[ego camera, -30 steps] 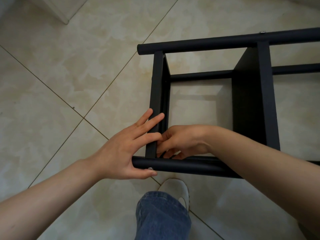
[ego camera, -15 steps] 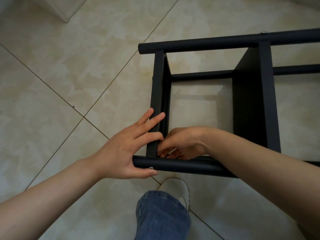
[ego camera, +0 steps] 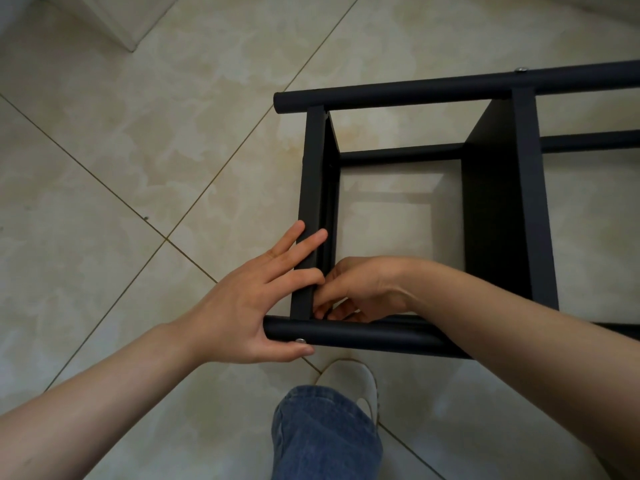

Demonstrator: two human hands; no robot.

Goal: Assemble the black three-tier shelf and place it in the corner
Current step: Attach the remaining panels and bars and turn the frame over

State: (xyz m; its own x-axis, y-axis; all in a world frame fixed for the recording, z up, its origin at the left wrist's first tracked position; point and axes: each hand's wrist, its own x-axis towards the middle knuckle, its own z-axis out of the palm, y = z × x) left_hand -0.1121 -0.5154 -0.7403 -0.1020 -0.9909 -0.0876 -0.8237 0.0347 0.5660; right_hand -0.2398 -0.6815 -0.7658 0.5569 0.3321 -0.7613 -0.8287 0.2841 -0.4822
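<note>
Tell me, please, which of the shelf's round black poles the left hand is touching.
The nearest pole, just beyond the shoe: the thumb of the left hand lies along its end. The two farther poles go untouched.

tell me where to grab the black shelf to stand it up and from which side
Probably the near pole and the far pole, from above, between the end panel and the middle panel. The shelf lies on its side on the floor, so both poles run level; they are thin round bars a hand can close round, while the panels are flat and wide.
</note>
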